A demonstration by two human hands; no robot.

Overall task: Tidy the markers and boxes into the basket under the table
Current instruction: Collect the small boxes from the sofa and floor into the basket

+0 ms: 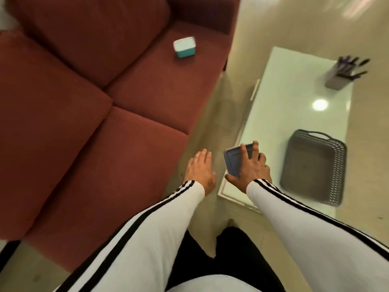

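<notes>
My right hand (251, 167) grips a flat blue-grey box (232, 160) from above, over the near left corner of the glass table (273, 114). A dark woven basket (313, 165) shows to the right of that hand; whether it lies on the glass or beneath it is unclear. My left hand (200, 169) hovers flat with fingers apart over the floor gap between sofa and table, holding nothing. A teal box with a white lid (184, 47) sits on the far sofa cushion. Several dark markers (351, 67) stand in a grey holder (336, 77) at the table's far right.
A dark red sofa (84, 102) fills the left side. A narrow strip of beige floor (212, 114) runs between sofa and table. A ceiling light reflects on the glass top. My dark trouser legs show at the bottom.
</notes>
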